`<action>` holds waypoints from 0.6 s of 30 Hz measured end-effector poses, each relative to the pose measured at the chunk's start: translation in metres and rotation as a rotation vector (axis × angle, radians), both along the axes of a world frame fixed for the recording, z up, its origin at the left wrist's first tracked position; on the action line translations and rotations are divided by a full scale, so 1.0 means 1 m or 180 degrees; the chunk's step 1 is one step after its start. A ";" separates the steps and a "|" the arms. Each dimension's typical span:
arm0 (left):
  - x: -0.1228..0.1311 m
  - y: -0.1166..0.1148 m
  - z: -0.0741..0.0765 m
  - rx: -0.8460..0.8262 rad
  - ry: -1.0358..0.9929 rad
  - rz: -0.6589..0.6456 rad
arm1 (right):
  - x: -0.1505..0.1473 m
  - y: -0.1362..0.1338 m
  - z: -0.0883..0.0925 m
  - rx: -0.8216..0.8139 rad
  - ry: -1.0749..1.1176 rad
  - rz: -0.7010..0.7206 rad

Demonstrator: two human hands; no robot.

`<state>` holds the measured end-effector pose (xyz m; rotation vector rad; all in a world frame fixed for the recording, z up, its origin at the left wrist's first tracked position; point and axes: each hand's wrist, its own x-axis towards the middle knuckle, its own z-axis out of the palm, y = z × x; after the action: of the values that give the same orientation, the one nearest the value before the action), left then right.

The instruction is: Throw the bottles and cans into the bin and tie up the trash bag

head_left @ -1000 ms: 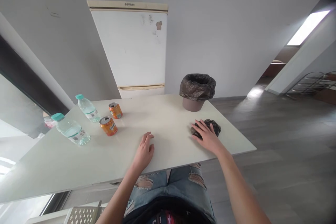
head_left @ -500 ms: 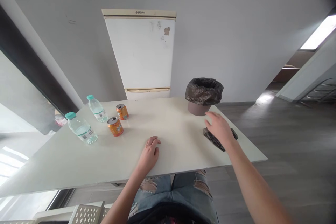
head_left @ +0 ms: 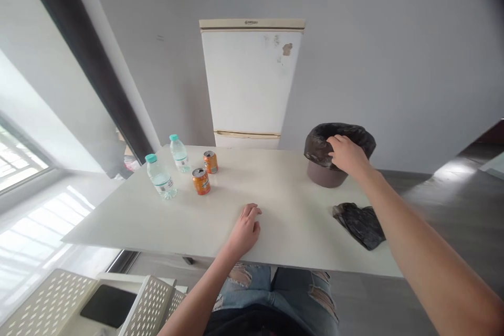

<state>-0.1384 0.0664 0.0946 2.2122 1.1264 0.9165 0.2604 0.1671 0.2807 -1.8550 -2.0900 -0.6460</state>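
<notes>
At right of tabletop (head_left: 275,236), near far edge: purplish-brown bin (head_left: 326,176), upright, dark liner (head_left: 315,146) turned down over rim. At bin mouth: right hand (head_left: 348,155), fingers bent over near side of liner; cannot tell whether pinching it or only touching. In the way: same hand and wrist, masking part of bin opening. On near side of bin, apart from it: crumpled black bag (head_left: 359,224), right end partly behind right forearm. Near front edge: left hand (head_left: 244,228), loosely curled, empty, resting on tabletop. Well apart, at left: two orange cans (head_left: 201,182), upright; just beside, farther left, two clear bottles (head_left: 160,178) with teal caps, standing. Beyond tabletop: white refrigerator (head_left: 252,79). Low at left: pale perforated panels (head_left: 65,296).
</notes>
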 end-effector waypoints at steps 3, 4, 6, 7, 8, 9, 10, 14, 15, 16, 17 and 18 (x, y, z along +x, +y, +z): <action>0.001 -0.003 0.000 0.0005 -0.0007 -0.0007 | -0.028 -0.018 -0.002 -0.0073 0.0157 0.0369; 0.002 -0.003 0.000 0.0006 -0.0007 -0.0008 | -0.042 -0.026 -0.002 -0.0062 0.0193 0.0494; 0.002 -0.003 0.002 0.0029 -0.0056 0.0016 | -0.072 -0.043 -0.002 0.0001 0.0272 0.0723; 0.002 -0.004 0.004 0.0068 -0.0125 0.0058 | -0.088 -0.052 -0.001 0.0023 0.0327 0.0843; 0.001 -0.004 0.006 0.0139 -0.0228 0.0126 | -0.103 -0.059 0.000 0.0039 0.0413 0.0968; 0.001 -0.004 0.008 0.0242 -0.0359 0.0221 | -0.119 -0.066 0.002 0.0035 0.0518 0.1110; 0.001 -0.005 0.011 0.0378 -0.0508 0.0345 | -0.134 -0.071 0.004 0.0016 0.0623 0.1268; 0.000 -0.012 0.016 0.1070 -0.1024 0.0976 | -0.189 -0.082 0.009 -0.0083 0.0891 0.1869; 0.000 -0.014 0.016 0.1242 -0.1108 0.1111 | -0.200 -0.084 0.010 -0.0100 0.0916 0.1957; -0.002 -0.016 0.016 0.1406 -0.1177 0.1229 | -0.209 -0.085 0.011 -0.0101 0.0927 0.2016; -0.005 -0.018 0.018 0.1566 -0.1224 0.1339 | -0.215 -0.087 0.012 -0.0093 0.0920 0.2063; -0.011 -0.018 0.020 0.1703 -0.1229 0.1455 | -0.217 -0.089 0.014 -0.0093 0.0897 0.2114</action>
<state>-0.1495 0.0485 0.1147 2.0353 1.3258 1.9368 0.0430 0.0783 0.2948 -1.0603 -2.3151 -0.1755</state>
